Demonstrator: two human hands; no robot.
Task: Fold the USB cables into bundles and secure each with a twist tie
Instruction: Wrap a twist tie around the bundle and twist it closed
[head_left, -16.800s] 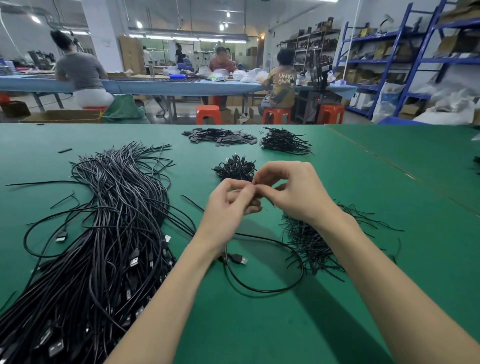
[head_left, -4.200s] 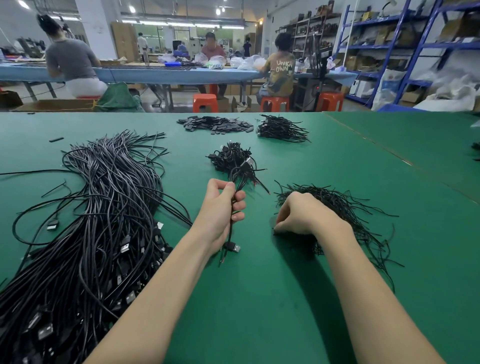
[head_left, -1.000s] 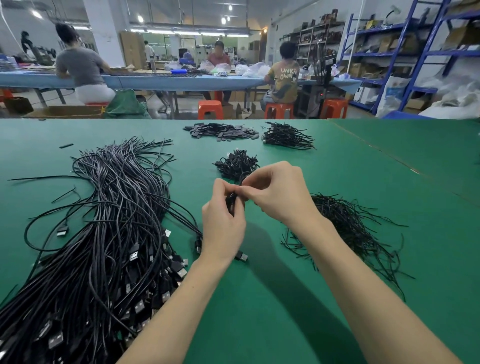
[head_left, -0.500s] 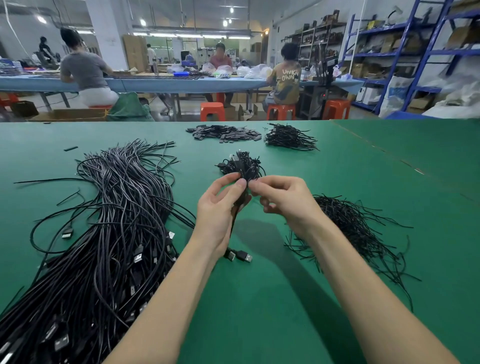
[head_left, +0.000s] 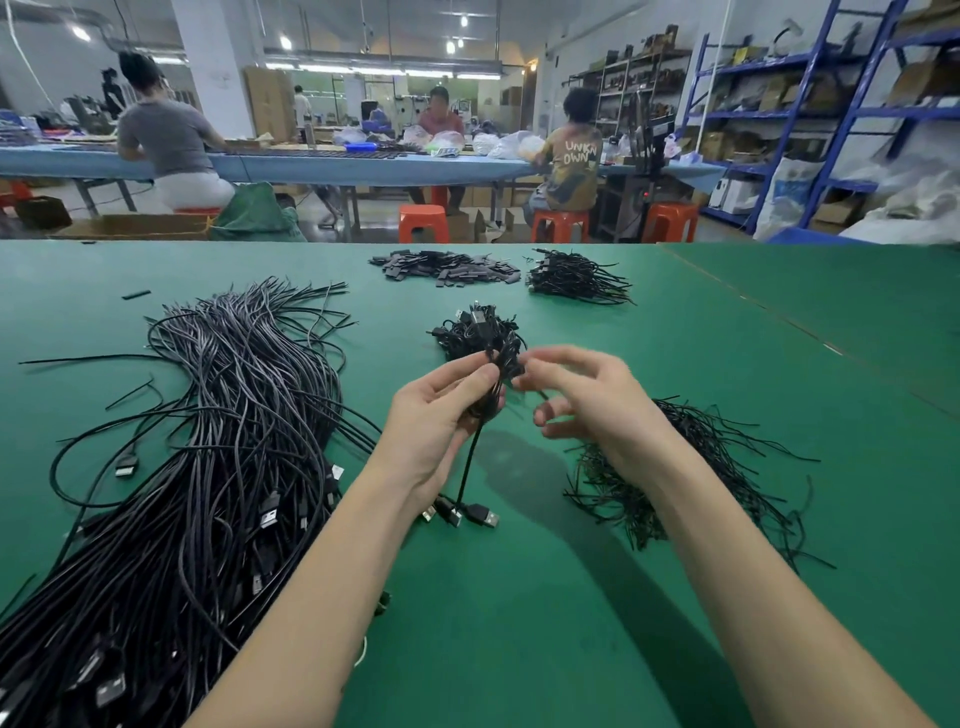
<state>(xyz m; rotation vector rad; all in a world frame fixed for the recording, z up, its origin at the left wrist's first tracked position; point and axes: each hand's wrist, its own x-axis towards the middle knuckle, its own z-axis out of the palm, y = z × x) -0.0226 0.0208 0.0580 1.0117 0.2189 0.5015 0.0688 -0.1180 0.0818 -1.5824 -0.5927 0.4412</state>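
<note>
Above the green table (head_left: 519, 623), left hand (head_left: 441, 415) grips the folded cable (head_left: 470, 457); right hand (head_left: 587, 400) blurred, its grip unclear

Left hand (head_left: 441, 410) pinching, right hand (head_left: 597, 405) half-curled

Matt green table (head_left: 597, 597) — felt-like; cables (head_left: 208, 441) in dull black plastic, plugs (head_left: 485, 517) tipped with shiny metal.

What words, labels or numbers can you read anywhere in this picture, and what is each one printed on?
"UNKN OWN": two lines of pale letters on the back of the shirt of a person seated at the far blue table.
Boxes and bags on the blue shelving: any print is too small and blurred to read.
USB plugs on the green table: no readable markings.
</note>
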